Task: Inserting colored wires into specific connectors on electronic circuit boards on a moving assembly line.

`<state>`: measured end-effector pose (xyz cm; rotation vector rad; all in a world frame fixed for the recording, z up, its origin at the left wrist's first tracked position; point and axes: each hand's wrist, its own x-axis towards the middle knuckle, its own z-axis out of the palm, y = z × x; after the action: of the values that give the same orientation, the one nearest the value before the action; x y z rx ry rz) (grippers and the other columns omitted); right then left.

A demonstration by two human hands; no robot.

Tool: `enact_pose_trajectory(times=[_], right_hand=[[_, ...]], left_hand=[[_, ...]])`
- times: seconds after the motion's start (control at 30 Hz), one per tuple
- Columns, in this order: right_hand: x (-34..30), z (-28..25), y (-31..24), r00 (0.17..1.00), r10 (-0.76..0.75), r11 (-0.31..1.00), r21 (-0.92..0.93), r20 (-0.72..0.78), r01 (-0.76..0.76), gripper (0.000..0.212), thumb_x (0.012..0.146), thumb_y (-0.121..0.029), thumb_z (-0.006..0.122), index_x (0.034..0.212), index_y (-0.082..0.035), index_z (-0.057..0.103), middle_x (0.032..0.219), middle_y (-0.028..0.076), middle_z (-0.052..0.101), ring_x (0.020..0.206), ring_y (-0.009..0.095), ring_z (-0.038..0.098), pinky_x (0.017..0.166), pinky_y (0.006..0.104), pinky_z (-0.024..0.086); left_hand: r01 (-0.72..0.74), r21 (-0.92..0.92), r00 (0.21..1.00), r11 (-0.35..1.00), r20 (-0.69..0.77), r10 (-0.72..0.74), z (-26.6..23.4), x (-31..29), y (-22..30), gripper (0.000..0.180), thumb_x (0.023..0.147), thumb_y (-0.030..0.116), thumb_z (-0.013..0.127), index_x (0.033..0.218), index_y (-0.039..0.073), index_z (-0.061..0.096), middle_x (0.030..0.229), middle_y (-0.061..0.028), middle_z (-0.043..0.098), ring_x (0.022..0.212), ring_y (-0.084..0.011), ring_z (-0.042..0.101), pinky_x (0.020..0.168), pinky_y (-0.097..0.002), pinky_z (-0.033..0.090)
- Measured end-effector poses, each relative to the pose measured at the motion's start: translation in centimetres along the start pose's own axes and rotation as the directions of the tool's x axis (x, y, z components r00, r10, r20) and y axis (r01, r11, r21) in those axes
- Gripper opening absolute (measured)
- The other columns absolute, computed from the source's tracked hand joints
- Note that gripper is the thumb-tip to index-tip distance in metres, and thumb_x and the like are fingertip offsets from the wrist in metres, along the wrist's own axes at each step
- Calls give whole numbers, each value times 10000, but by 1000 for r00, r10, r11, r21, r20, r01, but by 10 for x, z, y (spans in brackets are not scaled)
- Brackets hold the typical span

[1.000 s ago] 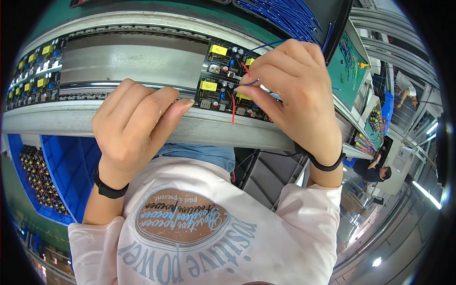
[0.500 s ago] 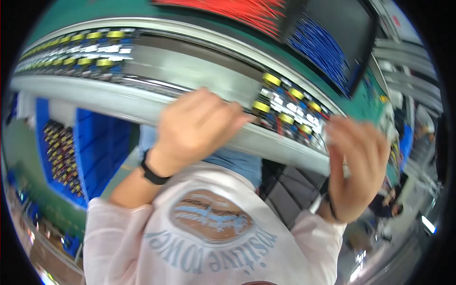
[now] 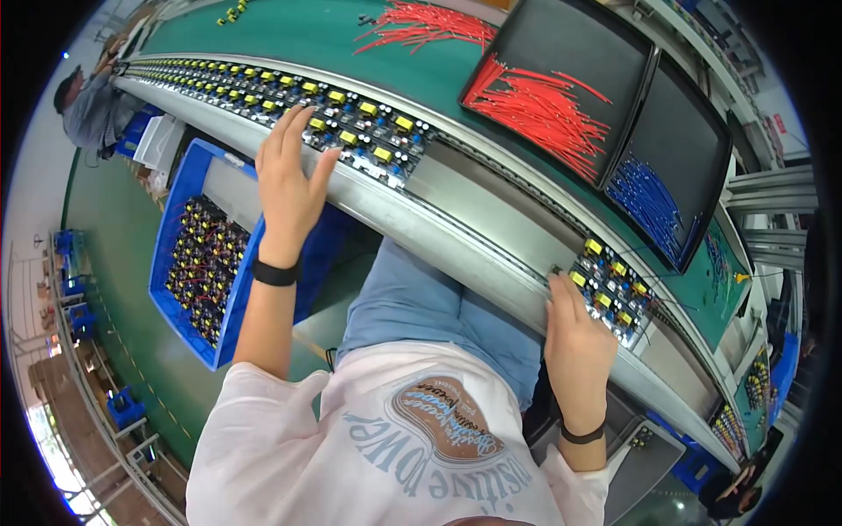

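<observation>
A long row of circuit boards (image 3: 349,138) with yellow blocks lies in the metal rail track (image 3: 491,203) before me. My left hand (image 3: 294,180) rests over the near edge of this row, fingers stretched and thumb held apart. Farther right in the track sits a shorter group of circuit boards (image 3: 605,301), also with yellow blocks. At its left end is my right hand (image 3: 579,337), fingers extended, their tips at the near corner of the boards. Whether those tips press on the boards I cannot tell. A bare stretch of track separates the two groups.
Beyond the track, black trays hold red wires (image 3: 548,118) and blue wires (image 3: 647,202); more red wires (image 3: 425,24) lie on the green bench (image 3: 303,35). A blue bin (image 3: 165,237) full of boards stands below left. Another person (image 3: 88,110) is at the far left.
My view has swung left. My left hand has moved left onto the longer row of boards, its fingers now extended. My right hand has come down to the left end of the shorter group.
</observation>
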<state>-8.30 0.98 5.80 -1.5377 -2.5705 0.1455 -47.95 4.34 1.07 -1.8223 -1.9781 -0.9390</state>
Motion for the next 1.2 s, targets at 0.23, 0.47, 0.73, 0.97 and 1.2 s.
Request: enact_pose_trajectory(times=[0.23,0.47,0.73,0.97,1.2], right_hand=[[-43,-12,51,985,163,987,25,-63,-162,259,968,-92,669,1226,-67,670,1158,140,745,833,373,726,710,415,573],[-111,-17,117,875,415,900,-26,-249,-435,172,976,-110,674,1142,-77,704,1097,152,752,879,383,726,719,433,571],[-139,-24,183,733,610,737,-125,-302,-665,163,1000,-174,669,1092,-61,742,982,184,740,843,389,713,739,430,556],[-23,-60,137,858,352,936,142,-373,-322,85,966,-115,698,1013,-56,736,901,136,730,688,302,683,636,379,533],[105,-51,150,965,-89,995,-70,-248,74,110,891,-117,739,981,-64,704,865,92,644,891,315,640,777,410,523]], left_hand=[[11,73,993,997,120,-20,3,8,-43,605,943,328,738,1451,53,557,1448,-175,598,1354,-364,531,1155,-460,373],[125,-58,966,991,235,-108,16,10,-43,577,947,275,739,1439,30,565,1437,-191,609,1344,-366,550,1131,-446,421],[45,-97,972,994,233,-21,-3,-4,-9,553,939,186,734,1447,42,571,1413,-166,627,1300,-363,580,1112,-437,440],[-116,-188,949,975,270,165,-2,-23,54,570,912,221,747,1426,39,581,1385,-166,633,1296,-376,574,1107,-460,432],[-208,-219,900,953,339,275,-4,-18,96,575,887,237,772,1397,34,600,1374,-158,636,1295,-367,576,1100,-478,422]])
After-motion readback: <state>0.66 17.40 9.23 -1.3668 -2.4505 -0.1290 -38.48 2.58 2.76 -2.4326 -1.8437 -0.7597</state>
